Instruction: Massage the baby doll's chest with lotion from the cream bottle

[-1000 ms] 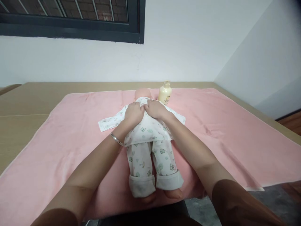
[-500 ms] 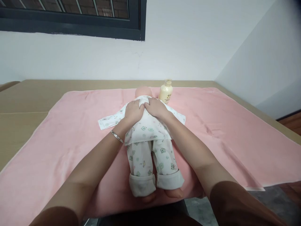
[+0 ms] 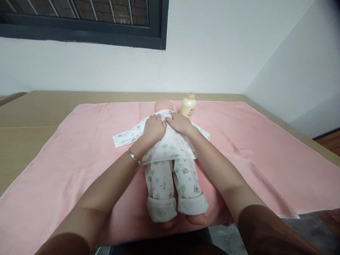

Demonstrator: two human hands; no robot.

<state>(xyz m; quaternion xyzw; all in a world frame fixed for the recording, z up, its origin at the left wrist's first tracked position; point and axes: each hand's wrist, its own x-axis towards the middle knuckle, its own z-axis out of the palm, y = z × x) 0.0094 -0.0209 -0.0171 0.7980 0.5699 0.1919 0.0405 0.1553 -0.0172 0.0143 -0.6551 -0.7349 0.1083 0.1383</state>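
1. Fingers [image 3: 153, 119] of the left hand [image 3: 155, 130] are laid palm-down on the upper back of the doll [image 3: 170, 150], left of its spine, only narrow gaps between them, not wrapped around anything.
2. Right hand [image 3: 181, 123] mirrors that on the doll's right side, angled inward, fingers close together, thumb almost meeting the other one over the spine. Can't really see its fingertips. Both forearms reach in from past the doll's feet, and the left wrist has a silver bracelet [image 3: 134, 157].
3. Doll's lying lengthwise, back up as far as I can tell, on a pink cloth [image 3: 92, 141] that covers most of the surface [image 3: 34, 109] around it.
4. Pump bottle [image 3: 188, 107] stands just right of the doll's head. The hands hide its shoulders, and the right forearm blocks part of that sleeve.
5. Compared with half a second ago, the left fingers look a little more spread; the doll and bottle haven't budged.
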